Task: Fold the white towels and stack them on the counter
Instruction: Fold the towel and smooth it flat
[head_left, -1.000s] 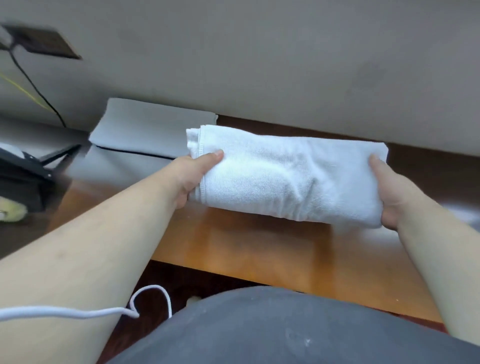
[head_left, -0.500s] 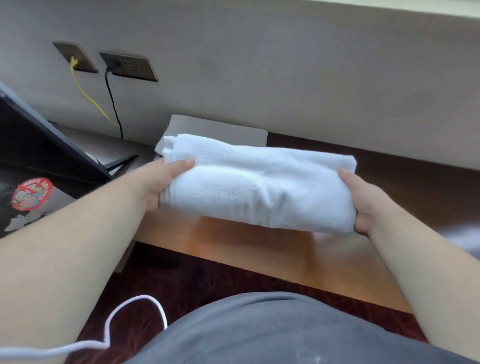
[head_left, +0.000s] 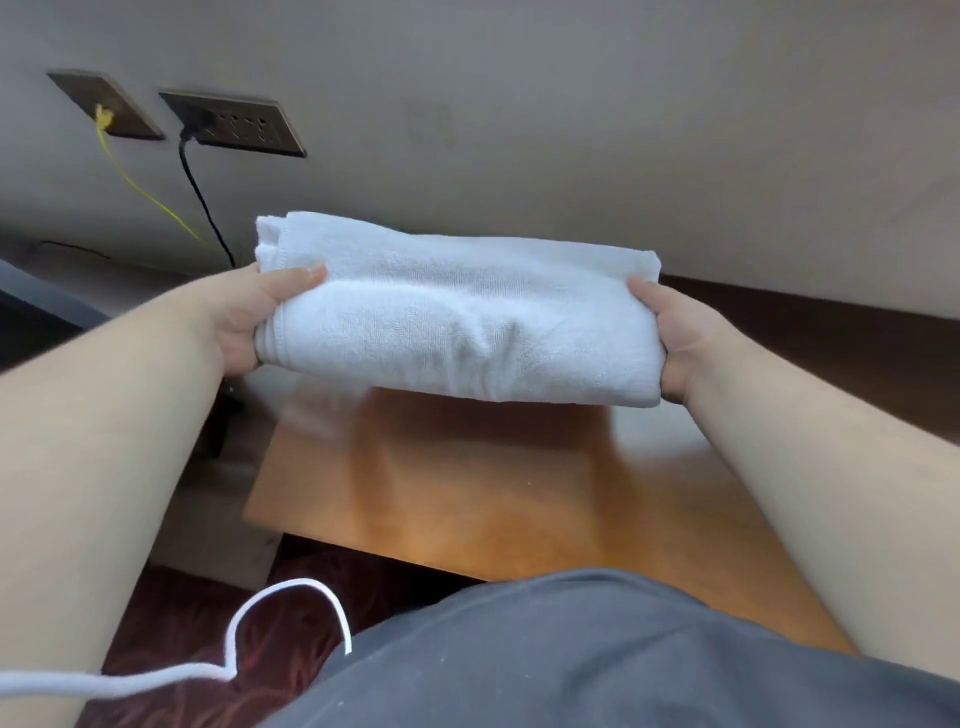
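A folded white towel (head_left: 457, 317) hangs in the air above the wooden counter (head_left: 467, 493), held level between both hands. My left hand (head_left: 254, 317) grips its left end, thumb on top and fingers underneath. My right hand (head_left: 670, 343) grips the right end the same way. The towel is several layers thick, its hemmed edges showing at the left end. Whatever lies on the counter behind the towel is hidden.
A beige wall (head_left: 519, 104) rises just behind the counter. Two wall sockets (head_left: 234, 124) sit at upper left with a yellow cable (head_left: 145, 192) and a black cable (head_left: 202, 208) hanging down. A white cord (head_left: 280, 613) loops over dark red carpet (head_left: 208, 639) at lower left.
The view has swung left and up, bringing the sockets fully into view. The towel stays held between both hands and now covers the grey folded item seen behind it earlier.
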